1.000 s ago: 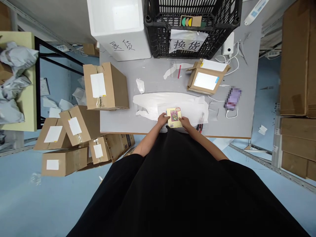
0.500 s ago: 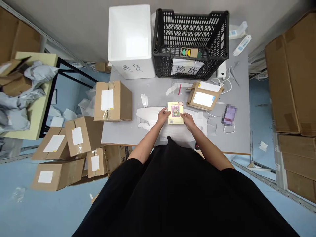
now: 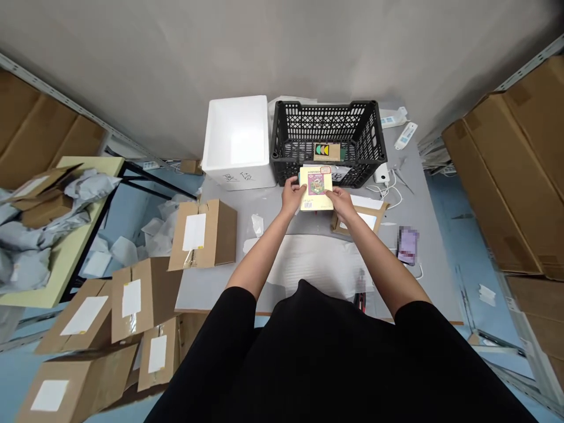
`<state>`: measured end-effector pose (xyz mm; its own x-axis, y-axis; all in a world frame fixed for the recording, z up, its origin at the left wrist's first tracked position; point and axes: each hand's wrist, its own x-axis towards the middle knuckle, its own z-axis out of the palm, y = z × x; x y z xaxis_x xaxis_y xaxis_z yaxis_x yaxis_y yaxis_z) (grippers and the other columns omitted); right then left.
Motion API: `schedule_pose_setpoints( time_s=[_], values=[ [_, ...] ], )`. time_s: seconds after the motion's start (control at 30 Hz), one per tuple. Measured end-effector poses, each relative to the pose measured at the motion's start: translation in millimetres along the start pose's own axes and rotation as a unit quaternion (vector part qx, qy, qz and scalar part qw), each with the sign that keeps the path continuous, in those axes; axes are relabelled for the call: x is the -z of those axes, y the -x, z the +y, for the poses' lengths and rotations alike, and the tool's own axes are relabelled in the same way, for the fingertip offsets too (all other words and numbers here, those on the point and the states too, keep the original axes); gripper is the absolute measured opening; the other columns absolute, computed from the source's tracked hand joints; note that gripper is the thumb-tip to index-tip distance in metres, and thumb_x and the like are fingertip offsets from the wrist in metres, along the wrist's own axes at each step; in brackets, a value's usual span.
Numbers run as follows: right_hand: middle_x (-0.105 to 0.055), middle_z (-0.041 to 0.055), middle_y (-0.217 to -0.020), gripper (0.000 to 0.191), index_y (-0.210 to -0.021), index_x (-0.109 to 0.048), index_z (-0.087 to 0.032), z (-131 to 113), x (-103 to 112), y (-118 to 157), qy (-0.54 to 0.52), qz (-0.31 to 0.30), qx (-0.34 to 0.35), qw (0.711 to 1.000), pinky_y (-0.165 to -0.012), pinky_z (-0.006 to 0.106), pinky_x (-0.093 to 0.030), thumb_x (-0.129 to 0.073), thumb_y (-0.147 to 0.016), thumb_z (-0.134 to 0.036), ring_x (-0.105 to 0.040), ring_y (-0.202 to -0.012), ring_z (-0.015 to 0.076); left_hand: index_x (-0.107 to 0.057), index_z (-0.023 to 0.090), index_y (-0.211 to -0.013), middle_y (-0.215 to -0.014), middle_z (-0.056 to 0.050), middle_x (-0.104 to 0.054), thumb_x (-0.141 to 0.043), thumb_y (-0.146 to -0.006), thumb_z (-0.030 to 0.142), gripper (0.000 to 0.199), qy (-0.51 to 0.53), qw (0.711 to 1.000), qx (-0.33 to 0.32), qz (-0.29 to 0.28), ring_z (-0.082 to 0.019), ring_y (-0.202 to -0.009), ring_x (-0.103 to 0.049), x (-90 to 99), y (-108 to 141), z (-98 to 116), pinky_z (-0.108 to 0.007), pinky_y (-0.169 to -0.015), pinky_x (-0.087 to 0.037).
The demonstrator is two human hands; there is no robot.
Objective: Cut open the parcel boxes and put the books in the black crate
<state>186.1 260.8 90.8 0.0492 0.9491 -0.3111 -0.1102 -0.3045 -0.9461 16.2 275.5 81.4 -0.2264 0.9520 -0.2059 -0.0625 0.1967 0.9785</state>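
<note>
A pale yellow book [image 3: 317,201] with a coloured picture, a barcode and a red mark is held up between both hands. A bluish edge shows at its left, so there may be more than one. My left hand [image 3: 291,198] grips the left side, thumb on top. On the right side, my right hand [image 3: 342,203] pinches it the same way. The book hangs above the table, in front of the black plastic crate [image 3: 284,169], and covers part of the crate's paper sign. White foam wrap [image 3: 304,261] lies below my forearms. My right wrist partly hides a small opened cardboard box [image 3: 369,220].
A white foam box [image 3: 240,176] stands left of the crate. Inside the crate lies a brown packet [image 3: 326,152]. A taped carton [image 3: 225,232] sits at the table's left, with more cartons [image 3: 152,302] below. On the right are a phone [image 3: 408,245], cables and a power strip [image 3: 406,136].
Both hands have lifted the book away from the foam wrap and forward towards the crate. The camera view has tilted up, so more wall shows.
</note>
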Motion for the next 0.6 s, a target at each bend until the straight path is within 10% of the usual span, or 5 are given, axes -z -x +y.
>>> schedule_pose_setpoints(
  time_s=[0.2, 0.33, 0.6],
  values=[
    [-0.07, 0.0042, -0.085, 0.024, -0.087, -0.057, -0.021, -57, -14, -73, 0.168, 0.099, 0.195, 0.961, -0.078, 0.036, -0.055, -0.068, -0.078, -0.04, -0.068, -0.082, 0.0207, -0.063, 0.02, -0.086, -0.099, -0.005, -0.07, -0.07, -0.077, 0.012, 0.014, -0.165, 0.971, -0.17, 0.014, -0.019, -0.1, -0.063, -41.0, -63, 56, -0.032, -0.093, -0.048],
    [-0.068, 0.0073, -0.097, 0.019, -0.099, -0.058, -0.021, -86, -27, -104, 0.294, 0.129, 0.284, 0.903, -0.088, 0.04, -0.052, -0.056, -0.091, -0.038, -0.065, -0.098, 0.0241, -0.063, 0.02, -0.086, -0.091, -0.004, -0.07, -0.063, -0.091, 0.032, 0.013, -0.122, 0.978, -0.168, -0.014, -0.017, -0.092, -0.065, -77.3, -99, 85, -0.03, -0.09, -0.049],
    [-0.062, 0.0106, -0.112, 0.024, -0.109, -0.063, -0.02, -89, -31, -160, 0.403, 0.051, 0.322, 0.855, -0.101, 0.048, -0.047, -0.057, -0.092, -0.036, -0.057, -0.116, 0.029, -0.065, 0.015, -0.087, -0.088, -0.004, -0.069, -0.066, -0.089, 0.03, 0.016, -0.075, 0.988, -0.134, -0.009, -0.018, -0.091, -0.066, -87.8, -177, 74, -0.03, -0.086, -0.051]
  ],
)
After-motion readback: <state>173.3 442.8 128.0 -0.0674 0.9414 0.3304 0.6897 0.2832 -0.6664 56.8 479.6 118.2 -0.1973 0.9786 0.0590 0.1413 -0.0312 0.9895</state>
